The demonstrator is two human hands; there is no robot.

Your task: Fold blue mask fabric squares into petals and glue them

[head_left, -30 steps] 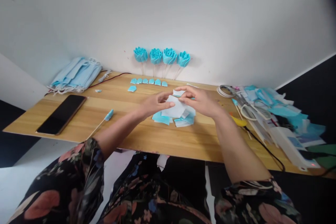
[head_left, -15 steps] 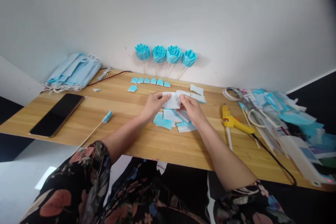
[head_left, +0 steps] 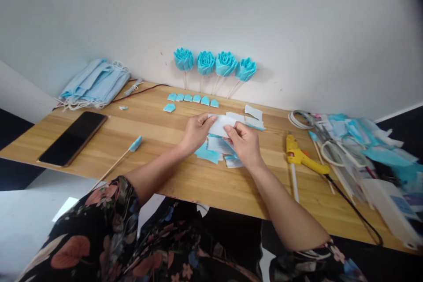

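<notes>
My left hand [head_left: 195, 132] and my right hand [head_left: 244, 143] both pinch a small white fabric piece [head_left: 220, 125] just above the wooden table [head_left: 158, 141]. Under my hands lies a loose pile of blue and white cut fabric pieces [head_left: 211, 152]. More white pieces [head_left: 254, 116] lie just beyond my right hand. A row of small blue petal shapes [head_left: 193, 98] sits further back. Against the wall lean several blue fabric roses on sticks [head_left: 214, 64].
A black phone [head_left: 72, 137] lies at the left, a stack of blue face masks [head_left: 94, 83] behind it. A stick with a blue tip [head_left: 124, 155] lies near my left arm. A yellow glue gun [head_left: 302, 156] with a black cord, scissors [head_left: 325, 145] and fabric scraps crowd the right side.
My right hand has drawn back from the far side of the white piece to its near edge. Both hands have sunk closer to the pile. The view shifted so the glue gun shows.
</notes>
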